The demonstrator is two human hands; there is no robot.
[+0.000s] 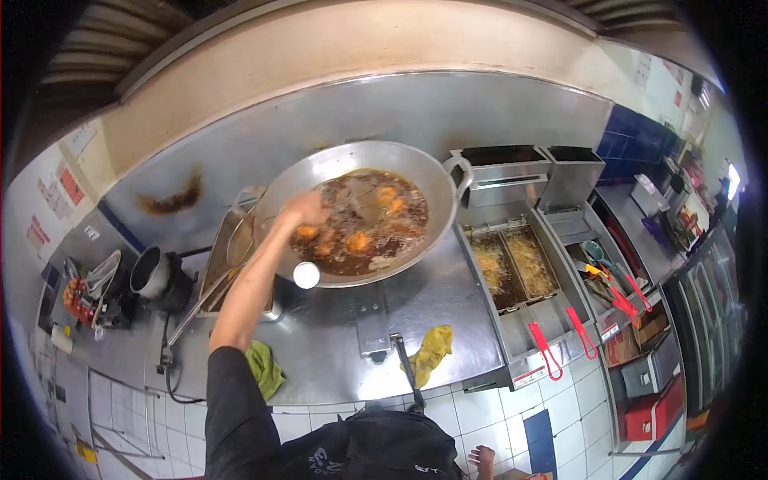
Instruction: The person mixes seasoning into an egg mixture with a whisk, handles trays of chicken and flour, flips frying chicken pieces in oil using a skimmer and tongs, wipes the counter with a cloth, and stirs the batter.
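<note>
Wok: large, pale metal wok (430, 182) at the back of the steel counter (320, 340), in front of the metal splashback; one loop handle visible at right.
Oil: dark, bubbling oil (412, 230) in the wok's bottom.
Food: several orange-brown pieces (358, 242) in the oil, some near the hand, others toward centre and right.
Left hand: left hand (308, 210) over the wok's left part, arm stretched forward; fingers curled in. Cannot tell whether anything is gripped.
Right hand: right hand (482, 458) low at the frame's bottom, above the tiled floor, well apart from the wok; fingers loosely parted, nothing seen in it.
Wok's near rim: round white object (306, 274) beside the forearm; kind unclear.
Left of wok: long-handled strainer (240, 242); farther off, a dark pot (172, 294).
Counter front: yellow cloth (432, 356); green cloth (264, 370) beside the arm.
Right of wok: fryer with two bubbling baskets (528, 266), red handles (546, 352) toward the front.
</note>
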